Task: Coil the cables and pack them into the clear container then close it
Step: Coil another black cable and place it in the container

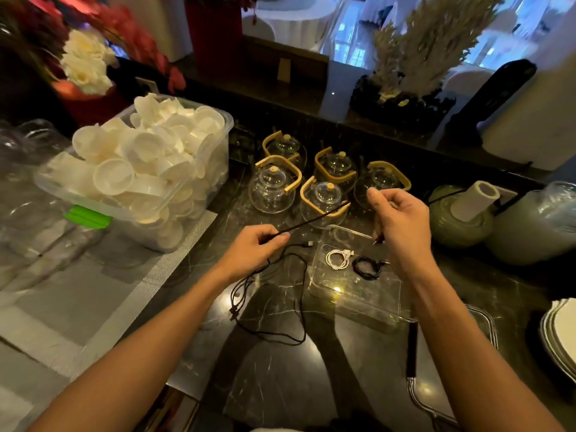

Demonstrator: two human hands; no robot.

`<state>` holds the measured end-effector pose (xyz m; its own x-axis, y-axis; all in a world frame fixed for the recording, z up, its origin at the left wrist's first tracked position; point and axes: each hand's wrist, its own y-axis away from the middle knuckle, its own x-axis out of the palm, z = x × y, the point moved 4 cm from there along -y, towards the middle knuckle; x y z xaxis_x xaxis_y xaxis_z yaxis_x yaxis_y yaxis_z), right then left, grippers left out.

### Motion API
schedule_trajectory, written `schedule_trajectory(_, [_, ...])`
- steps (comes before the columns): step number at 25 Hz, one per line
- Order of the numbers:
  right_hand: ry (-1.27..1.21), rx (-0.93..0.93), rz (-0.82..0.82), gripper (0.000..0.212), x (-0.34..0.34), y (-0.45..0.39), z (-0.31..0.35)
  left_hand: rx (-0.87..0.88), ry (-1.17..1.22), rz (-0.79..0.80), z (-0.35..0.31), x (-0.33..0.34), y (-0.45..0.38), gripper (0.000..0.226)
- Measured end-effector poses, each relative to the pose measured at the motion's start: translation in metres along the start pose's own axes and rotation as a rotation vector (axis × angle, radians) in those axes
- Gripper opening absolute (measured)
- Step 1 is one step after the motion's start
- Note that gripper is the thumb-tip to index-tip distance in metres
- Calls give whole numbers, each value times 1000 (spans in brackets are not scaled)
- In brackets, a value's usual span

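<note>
A long black cable (290, 319) lies in loose loops on the dark marble counter. My left hand (254, 247) is closed on it, and a taut stretch runs up and right toward my right hand (400, 222), which pinches its far end above the clear container (358, 294). The container stands open on the counter under my right wrist. Inside it lie a coiled white cable (338, 258) and a coiled black cable (367, 266). A silver plug (309, 243) of the loose cable rests just left of the container. I cannot make out the container's lid.
Several glass teapots (272, 190) with wooden handles stand just behind my hands. A big plastic tub (140, 173) of white cups sits at the left on a grey mat. A green vase (461, 219) stands at the right, plates (561, 335) and a metal tray (436, 403) nearer right.
</note>
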<state>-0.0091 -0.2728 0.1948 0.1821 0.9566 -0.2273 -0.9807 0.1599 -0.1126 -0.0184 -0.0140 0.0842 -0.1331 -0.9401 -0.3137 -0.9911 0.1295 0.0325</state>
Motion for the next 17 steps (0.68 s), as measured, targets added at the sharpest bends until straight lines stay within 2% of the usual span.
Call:
schedule_trajectory(3, [-348,-3,-22,25,-13,-20,32,-48,-48,-12,4,2,-10,42])
schedule_trajectory(7, [-681,7,-220,30,-48,-51,65,-39,-44,52,8,6,-12,41])
schedule_trajectory(10, [-930,32,-350,31,-75,-64,67,-29,-60,37,7,3,-11,44])
schedule_trajectory(12, [-812,68,-320,31,-82,-64,63,-93,46,15,-1,3,-11,44])
schedule_trajectory(14, [-646,117,-205,30,-72,-57,54,-191,219,39,-20,10,-12,49])
schedule_trajectory(15, [-580,129,-143,29,-63,-52,51,-223,277,88,-36,18,-9,54])
schedule_trajectory(17, [-460,99,-29,26,-43,-42,49,-239,386,293,-72,45,-4,68])
